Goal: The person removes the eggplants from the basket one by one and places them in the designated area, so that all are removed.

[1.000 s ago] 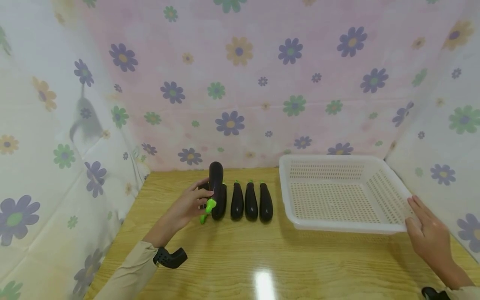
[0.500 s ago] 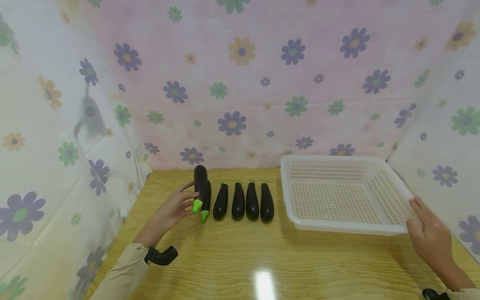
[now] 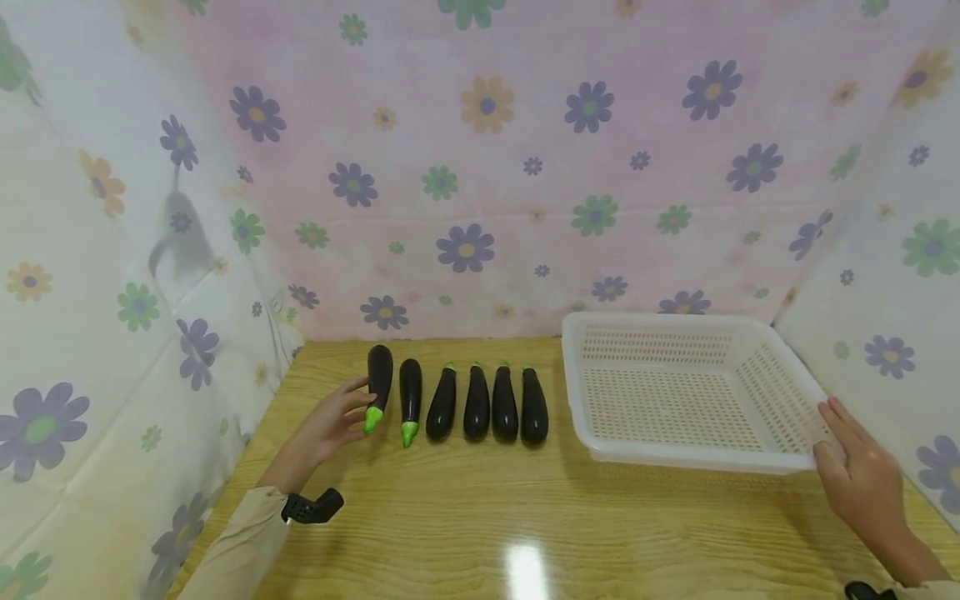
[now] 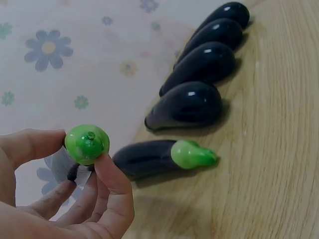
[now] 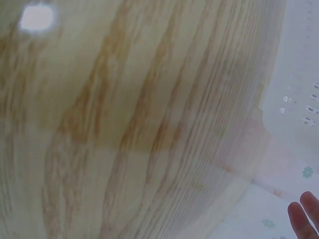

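My left hand (image 3: 326, 425) pinches a dark purple eggplant (image 3: 380, 372) near its green cap, at the left end of a row. In the left wrist view that eggplant's green cap (image 4: 87, 144) points at the camera between thumb and finger, hiding most of its body. Just right of it lies another eggplant (image 3: 410, 392), its green cap toward me. Beyond it lie several more, such as this eggplant (image 3: 442, 404), with caps toward the wall. My right hand (image 3: 862, 471) holds the front right corner of a white plastic basket (image 3: 693, 457), thumb at the corner and fingers along the rim.
The slotted basket stands on the right of the wooden table (image 3: 450, 517). A flower-print cloth (image 3: 525, 167) encloses the back and both sides. A bright light reflection lies on the table's front part.
My left hand has moved left and down with its eggplant, from over the neighbouring eggplants to the row's left end. My right hand stays at the basket corner.
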Motion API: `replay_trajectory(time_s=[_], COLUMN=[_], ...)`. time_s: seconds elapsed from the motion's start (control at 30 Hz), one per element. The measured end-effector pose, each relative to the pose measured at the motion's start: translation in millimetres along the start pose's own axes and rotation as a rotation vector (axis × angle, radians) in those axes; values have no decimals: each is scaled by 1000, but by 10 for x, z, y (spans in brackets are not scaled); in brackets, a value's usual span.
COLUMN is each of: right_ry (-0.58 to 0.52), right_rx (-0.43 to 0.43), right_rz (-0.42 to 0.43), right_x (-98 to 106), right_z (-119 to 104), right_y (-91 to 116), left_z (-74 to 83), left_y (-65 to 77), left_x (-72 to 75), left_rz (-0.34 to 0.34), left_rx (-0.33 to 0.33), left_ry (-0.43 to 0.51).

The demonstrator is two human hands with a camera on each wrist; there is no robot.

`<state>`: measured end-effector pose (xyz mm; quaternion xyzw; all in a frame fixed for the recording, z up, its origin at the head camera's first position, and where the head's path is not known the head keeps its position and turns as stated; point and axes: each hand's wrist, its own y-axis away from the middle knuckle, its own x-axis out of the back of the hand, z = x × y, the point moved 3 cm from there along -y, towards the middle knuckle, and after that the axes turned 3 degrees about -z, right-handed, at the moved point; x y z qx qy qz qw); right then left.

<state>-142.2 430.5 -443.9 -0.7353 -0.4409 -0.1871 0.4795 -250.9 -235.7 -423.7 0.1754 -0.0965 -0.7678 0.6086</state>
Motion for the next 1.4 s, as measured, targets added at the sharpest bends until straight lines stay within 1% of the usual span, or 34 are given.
replay_trajectory(time_s=[0.1, 0.2, 0.37, 0.53, 0.63, 0.7, 0.83, 1.0, 1.03, 1.13, 1.27, 1.4], right_ry=[1, -1, 5, 20, 22, 10, -18, -17, -21, -22, -16, -14], right_rx=[9, 12, 11, 9, 6, 9, 10, 8, 11, 14, 5, -14], right_rz=[15, 22, 17, 32, 35, 35, 28, 56, 62, 60, 23, -33], right_x=[1, 8, 23, 44, 53, 58, 48, 36, 35, 37, 47, 85], right_z=[-1, -4, -19, -26, -20, -16, -8, -12, -13, -22, -41, -51], right_y=[-3, 2, 30, 36, 33, 30, 30, 26, 23, 12, -5, -24], left_z=[-39, -83, -169, -236, -277, -304, -341, -344, -347, -360, -387, -377], left_y=[-39, -66, -84, -103, -97, -89, -60, -21, -19, -23, -11, 15], left_x=[52, 96, 158, 198, 214, 226, 255, 266, 269, 274, 285, 273], left_rz=[11, 24, 48, 74, 65, 89, 152, 210, 226, 299, 369, 407], left_rx=[4, 23, 48, 57, 61, 58, 25, -51, -64, -102, -132, -165], left_ry=[-28, -46, -69, -90, -105, -119, -155, -232, -260, -313, -405, -496])
